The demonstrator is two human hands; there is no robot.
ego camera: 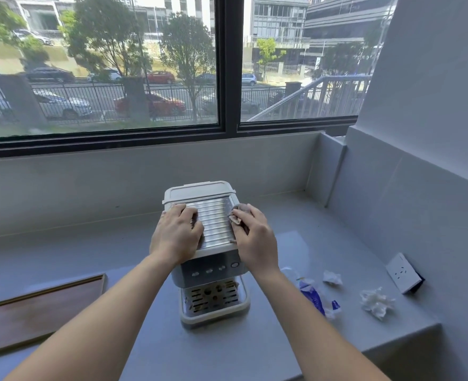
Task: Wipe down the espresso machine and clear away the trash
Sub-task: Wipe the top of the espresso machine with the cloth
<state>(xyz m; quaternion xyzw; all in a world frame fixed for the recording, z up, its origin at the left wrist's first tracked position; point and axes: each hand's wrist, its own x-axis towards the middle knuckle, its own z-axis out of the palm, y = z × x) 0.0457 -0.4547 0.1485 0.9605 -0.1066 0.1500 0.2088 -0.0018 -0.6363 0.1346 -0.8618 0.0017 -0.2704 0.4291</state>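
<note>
A white espresso machine (213,266) stands on the grey counter, its ribbed metal top (215,220) facing up and its stained drip tray (213,298) at the front. My left hand (176,233) lies flat on the left side of the top, fingers spread, holding nothing. My right hand (254,237) presses a small stained cloth (239,211) against the top's right edge. To the machine's right lie a blue and white wrapper (314,295) and two crumpled tissues, one small (332,277) and one larger (377,302).
A wooden tray with a gold rim (37,312) lies at the left front of the counter (117,243). A white wall socket (402,272) sits on the right wall. A window runs behind the counter, and the counter's right front corner ends near the tissues.
</note>
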